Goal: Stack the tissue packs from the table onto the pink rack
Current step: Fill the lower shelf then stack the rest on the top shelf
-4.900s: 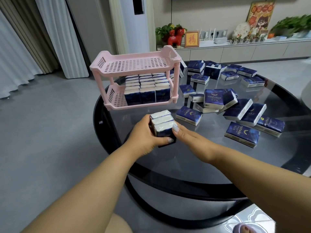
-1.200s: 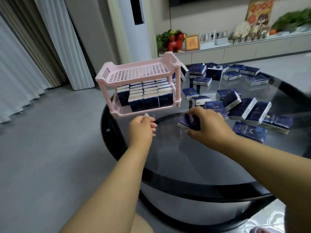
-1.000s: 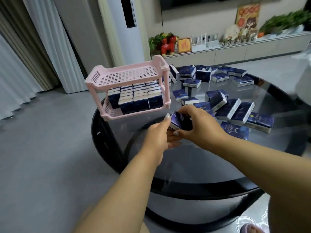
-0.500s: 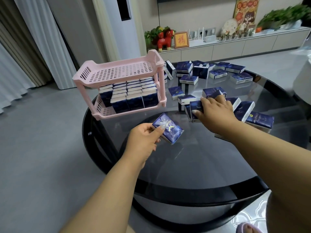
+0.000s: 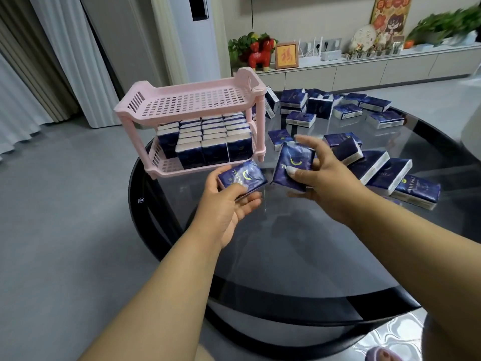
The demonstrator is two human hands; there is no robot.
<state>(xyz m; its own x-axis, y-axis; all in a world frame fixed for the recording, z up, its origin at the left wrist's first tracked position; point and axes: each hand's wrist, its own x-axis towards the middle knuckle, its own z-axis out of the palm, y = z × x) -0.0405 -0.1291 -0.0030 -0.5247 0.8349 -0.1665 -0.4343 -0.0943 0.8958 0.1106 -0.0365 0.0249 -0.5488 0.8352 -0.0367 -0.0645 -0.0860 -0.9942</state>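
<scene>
the left hand [image 5: 229,204] holds one blue tissue pack [image 5: 242,178] flat between thumb and fingers, just in front of the pink rack [image 5: 192,126]; the right hand [image 5: 325,178] pinches a second pack [image 5: 292,166] upright beside it. the lower shelf is nearly full of packs stood on edge, the top shelf bare. more loose packs [image 5: 377,165] lie on the glass table [image 5: 286,256] to the right and far side. these look light and squashy, in slick film (likely slippery), so a grip across the broad faces seems safest.

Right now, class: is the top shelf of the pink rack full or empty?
Empty: the top shelf shows only bare slotted plastic, while tissue packs fill the lower shelf.
</scene>
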